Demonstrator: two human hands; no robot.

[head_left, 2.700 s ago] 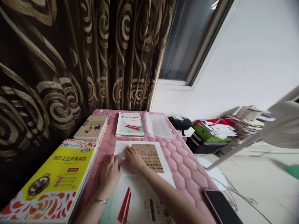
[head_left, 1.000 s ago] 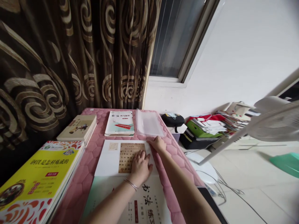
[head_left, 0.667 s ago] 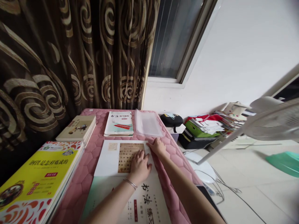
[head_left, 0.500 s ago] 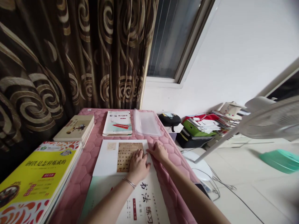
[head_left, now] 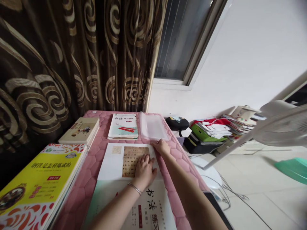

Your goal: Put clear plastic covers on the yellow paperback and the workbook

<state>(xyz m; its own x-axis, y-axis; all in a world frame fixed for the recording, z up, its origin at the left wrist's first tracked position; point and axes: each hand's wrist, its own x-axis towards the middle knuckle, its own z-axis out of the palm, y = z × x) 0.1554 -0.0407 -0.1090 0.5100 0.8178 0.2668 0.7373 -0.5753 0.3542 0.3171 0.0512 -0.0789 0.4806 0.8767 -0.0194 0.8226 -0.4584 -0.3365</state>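
A calligraphy workbook point(head_left: 112, 169) lies spread on the pink quilted table cover, its white and pale green outer covers facing up. A brown manuscript picture point(head_left: 128, 159) is printed on its far half. My left hand point(head_left: 145, 171), a bracelet at the wrist, rests flat on that half, partly over the picture. At the workbook's far right corner, my right hand point(head_left: 161, 148) has its fingers drawn together on the edge; the fingertips are partly hidden. Just beyond are clear plastic book sleeves point(head_left: 153, 126) and a small stack of calligraphy books point(head_left: 123, 125).
On the left stand a stack with a yellow-covered book point(head_left: 45, 172) on top and a smaller beige stack point(head_left: 80, 129). A curtain point(head_left: 115, 57) hangs behind. To the right are a white fan point(head_left: 283, 124), cables, a black case point(head_left: 177, 123) and piled papers point(head_left: 217, 130).
My right hand has slid away from me along the workbook's right edge to its far corner. My left hand stays on the picture. The view has shifted slightly.
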